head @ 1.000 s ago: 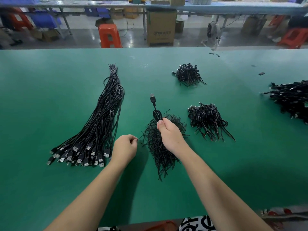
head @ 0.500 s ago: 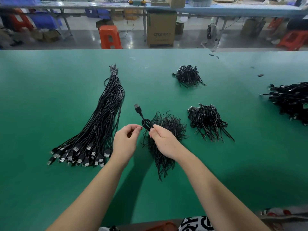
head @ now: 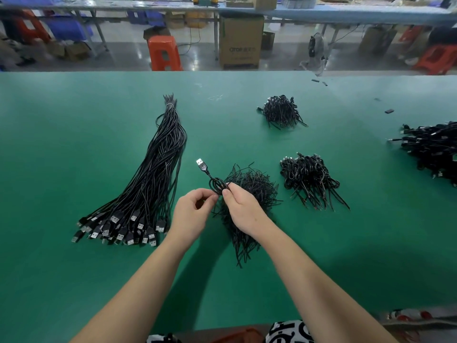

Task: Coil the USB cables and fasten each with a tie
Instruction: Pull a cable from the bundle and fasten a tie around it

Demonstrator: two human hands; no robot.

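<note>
My right hand [head: 243, 209] grips a small coiled black USB cable [head: 216, 184], its plug [head: 200, 164] sticking up to the left. Close beside the coil, my left hand [head: 191, 214] pinches a thin black tie between thumb and fingers; the tie is mostly hidden. Under my right hand lies a heap of loose black ties [head: 249, 194]. A long bundle of straight USB cables [head: 148, 181] lies to the left, plugs fanned toward me.
Two heaps of coiled, tied cables lie on the green table [head: 74, 268], one at middle right [head: 309, 179] and one farther back [head: 282, 111]. Another black cable pile [head: 432, 149] sits at the right edge. Stools and boxes stand beyond the table's far edge.
My right hand carried the coil down and left, off the tie heap's top, tilting its plug leftward. My left hand rose from the table to meet the coil.
</note>
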